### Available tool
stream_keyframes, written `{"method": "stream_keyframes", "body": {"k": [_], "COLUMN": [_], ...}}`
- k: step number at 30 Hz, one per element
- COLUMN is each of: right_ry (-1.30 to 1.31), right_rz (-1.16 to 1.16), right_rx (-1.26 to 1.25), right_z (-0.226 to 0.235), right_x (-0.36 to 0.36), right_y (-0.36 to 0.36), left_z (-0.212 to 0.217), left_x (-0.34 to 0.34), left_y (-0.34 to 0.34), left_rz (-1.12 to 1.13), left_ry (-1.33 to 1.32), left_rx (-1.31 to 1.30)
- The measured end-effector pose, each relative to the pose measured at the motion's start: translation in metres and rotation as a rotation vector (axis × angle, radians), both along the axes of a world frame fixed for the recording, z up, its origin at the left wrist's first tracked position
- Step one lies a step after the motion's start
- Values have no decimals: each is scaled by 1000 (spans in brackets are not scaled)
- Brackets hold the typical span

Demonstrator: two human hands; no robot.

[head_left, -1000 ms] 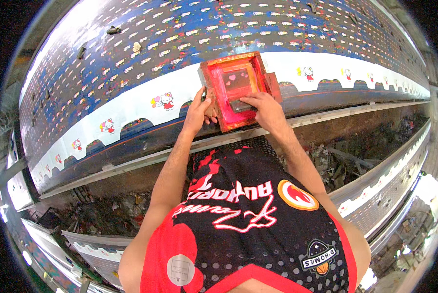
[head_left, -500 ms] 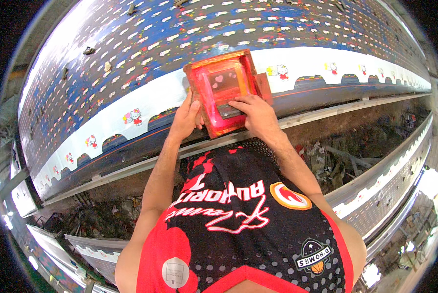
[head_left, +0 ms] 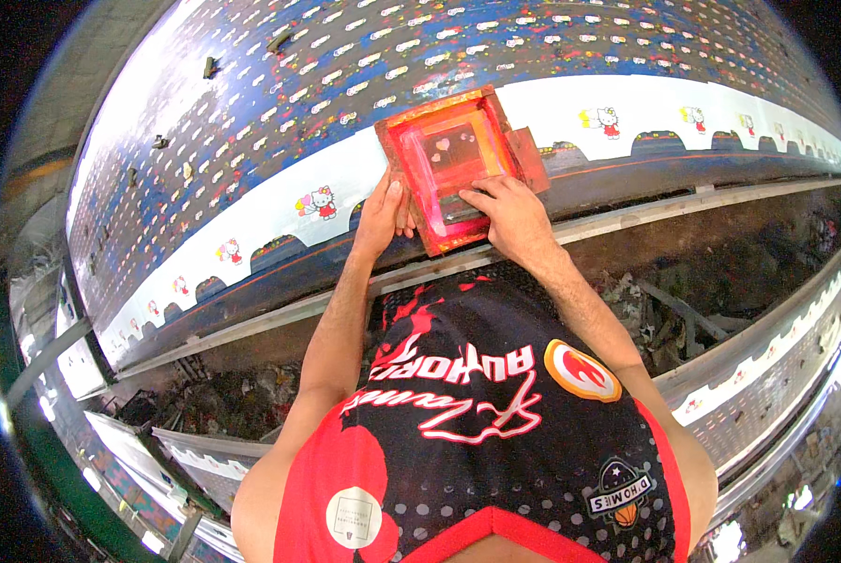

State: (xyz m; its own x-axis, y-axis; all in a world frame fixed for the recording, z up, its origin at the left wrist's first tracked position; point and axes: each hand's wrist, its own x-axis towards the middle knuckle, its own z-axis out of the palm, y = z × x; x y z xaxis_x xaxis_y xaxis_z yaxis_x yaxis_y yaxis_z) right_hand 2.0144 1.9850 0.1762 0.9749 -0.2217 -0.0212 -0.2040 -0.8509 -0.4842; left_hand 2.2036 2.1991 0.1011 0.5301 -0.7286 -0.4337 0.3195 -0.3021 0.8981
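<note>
White strip (head_left: 275,216) left of the fingers bears prints (head_left: 322,203) with both pink and yellow, so pink looks done there. The left hand (head_left: 379,218) has its fingers curled against the red frame's (head_left: 439,105) left edge, grip partly hidden, while inside it the right hand's (head_left: 516,220) fingers close over a dark block (head_left: 458,212); rightward of them, prints show yellow, that pink seemingly lacking.

Upper-left glare (head_left: 153,86) burns white; bent edges seem soft.
</note>
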Motion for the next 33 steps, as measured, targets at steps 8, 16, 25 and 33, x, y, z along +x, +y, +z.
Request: {"method": "stream_keyframes", "body": {"k": [8, 16, 25, 33], "right_ry": [-26, 245, 124, 135], "right_rz": [46, 166, -16, -62], "right_rx": [-2, 108, 57, 10], "right_z": [-1, 8, 3, 8], "right_x": [-6, 18, 115, 10], "right_y": [-14, -40, -68, -1], "left_z": [6, 13, 2, 0], "left_x": [-5, -1, 2, -4], "left_y": [-11, -10, -11, -9], "left_rz": [28, -49, -52, 8], "left_ry": [57, 47, 73, 46], "left_rx": [20, 65, 18, 46]}}
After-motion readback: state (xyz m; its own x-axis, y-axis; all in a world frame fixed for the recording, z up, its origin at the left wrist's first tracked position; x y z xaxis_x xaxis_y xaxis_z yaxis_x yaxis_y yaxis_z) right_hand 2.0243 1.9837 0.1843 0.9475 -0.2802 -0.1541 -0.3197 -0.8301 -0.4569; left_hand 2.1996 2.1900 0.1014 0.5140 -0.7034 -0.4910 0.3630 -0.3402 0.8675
